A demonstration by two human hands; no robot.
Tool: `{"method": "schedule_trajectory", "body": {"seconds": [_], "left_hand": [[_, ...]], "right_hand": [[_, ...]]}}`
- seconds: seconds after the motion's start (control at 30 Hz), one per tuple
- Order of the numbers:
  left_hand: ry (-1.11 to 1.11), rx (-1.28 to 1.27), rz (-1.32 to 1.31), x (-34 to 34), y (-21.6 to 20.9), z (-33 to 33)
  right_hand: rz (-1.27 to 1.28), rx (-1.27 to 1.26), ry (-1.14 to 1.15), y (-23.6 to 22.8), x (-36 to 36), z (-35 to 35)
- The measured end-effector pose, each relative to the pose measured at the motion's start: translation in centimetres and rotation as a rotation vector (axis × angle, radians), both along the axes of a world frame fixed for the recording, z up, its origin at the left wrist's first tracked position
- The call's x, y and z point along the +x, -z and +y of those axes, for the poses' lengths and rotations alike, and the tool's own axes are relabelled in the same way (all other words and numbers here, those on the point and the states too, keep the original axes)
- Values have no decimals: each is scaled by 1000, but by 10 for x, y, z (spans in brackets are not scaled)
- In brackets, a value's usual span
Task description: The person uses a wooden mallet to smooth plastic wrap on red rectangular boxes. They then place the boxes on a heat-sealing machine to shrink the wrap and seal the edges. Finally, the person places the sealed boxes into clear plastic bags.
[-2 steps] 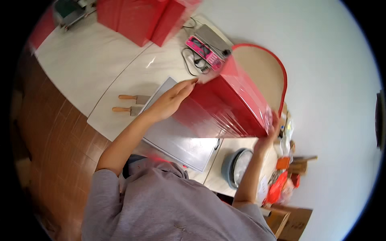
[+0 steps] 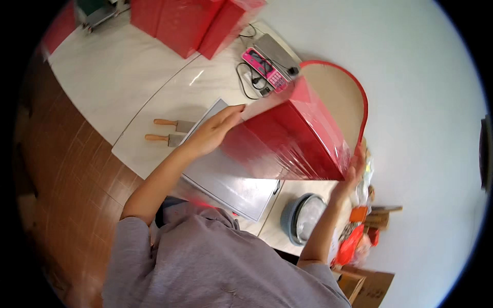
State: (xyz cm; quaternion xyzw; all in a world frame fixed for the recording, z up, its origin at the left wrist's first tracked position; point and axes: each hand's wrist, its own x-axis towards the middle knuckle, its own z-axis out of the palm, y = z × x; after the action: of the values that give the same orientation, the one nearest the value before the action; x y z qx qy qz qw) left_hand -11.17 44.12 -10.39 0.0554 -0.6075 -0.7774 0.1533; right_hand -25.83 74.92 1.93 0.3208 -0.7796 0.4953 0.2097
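A large red box (image 2: 303, 138) wrapped in loose clear plastic film is tilted in front of me, above a flat grey plate (image 2: 231, 185) with a raised frame. My left hand (image 2: 213, 133) is at its left side, fingers stretched and close together, thumb side on the film edge. My right hand (image 2: 353, 173) grips the box's right end at the lower corner; its fingers are partly hidden behind the film. Wrinkled film runs along the box's lower part. Two flat blades with wooden handles, the upper blade (image 2: 185, 126) and the lower blade (image 2: 175, 140), lie left of the plate.
More red boxes (image 2: 187, 25) stand at the table's far side. A pink device with keys (image 2: 266, 69) and black cables lies beyond the held box. A beige panel with red rim (image 2: 336, 95) leans at the wall. A blue-grey basin (image 2: 290, 218) sits right of the plate.
The right hand and the box's right end have shifted slightly right and down. My left hand has drawn back a little to the left. The view has also moved slightly.
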Motion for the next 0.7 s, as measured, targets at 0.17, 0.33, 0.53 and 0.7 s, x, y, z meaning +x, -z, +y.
{"method": "schedule_trajectory", "body": {"seconds": [0.17, 0.33, 0.53, 0.7], "left_hand": [[-353, 283, -155, 46, 62, -19], [-271, 220, -228, 68, 81, -10], [-509, 295, -233, 74, 89, -18], [-599, 203, -176, 68, 70, -30]], "right_hand": [[159, 775, -260, -77, 20, -90], [70, 1031, -290, -82, 19, -164], [71, 851, -361, -95, 36, -136], [-74, 545, -383, -90, 24, -61]]}}
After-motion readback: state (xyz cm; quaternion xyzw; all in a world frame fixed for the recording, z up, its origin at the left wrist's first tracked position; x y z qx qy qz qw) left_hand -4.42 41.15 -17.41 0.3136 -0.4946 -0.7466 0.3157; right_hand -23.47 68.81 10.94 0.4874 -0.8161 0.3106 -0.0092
